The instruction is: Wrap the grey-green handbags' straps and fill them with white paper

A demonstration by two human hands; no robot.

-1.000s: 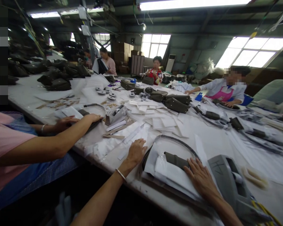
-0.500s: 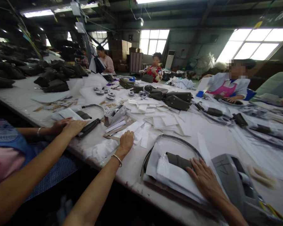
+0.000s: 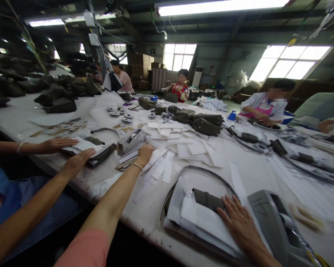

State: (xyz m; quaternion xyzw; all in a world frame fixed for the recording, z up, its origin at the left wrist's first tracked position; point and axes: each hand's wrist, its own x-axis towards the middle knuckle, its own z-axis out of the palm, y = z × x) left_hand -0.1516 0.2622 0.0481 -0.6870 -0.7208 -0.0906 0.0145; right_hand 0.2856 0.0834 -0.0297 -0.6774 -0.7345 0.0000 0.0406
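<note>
Reaching out over the long white table [image 3: 239,163], the person's left hand [image 3: 145,152] lies fingers-down among the loose white paper strips [image 3: 167,167] scattered beside a grey tape dispenser [image 3: 132,140]; whether the fingers have pinched a strip or only rest on the pile I cannot tell from where I stand. The right hand [image 3: 239,224] is spread flat, fingers open, pressing on a sheet of white wrapping paper [image 3: 206,217] that partly covers an olive-green bag handle [image 3: 208,200]. That handle sits just ahead of the right hand's fingertips, touching or nearly so, its long axis running left to right across the person's front, with a thin dark strap [image 3: 208,172] arcing around the far side of it. So the two hands are well apart: the right one is on the work itself, while the left is off to the far left of it, near the strips. A second, larger tape dispenser [image 3: 272,218] stands just to the right of the right hand. At the left edge a co-worker's two hands [image 3: 69,154] lie flat on another paper-wrapped dark piece [image 3: 97,155]. Further along the table lie olive bags [image 3: 206,124], and other people sit at work on its far side.
</note>
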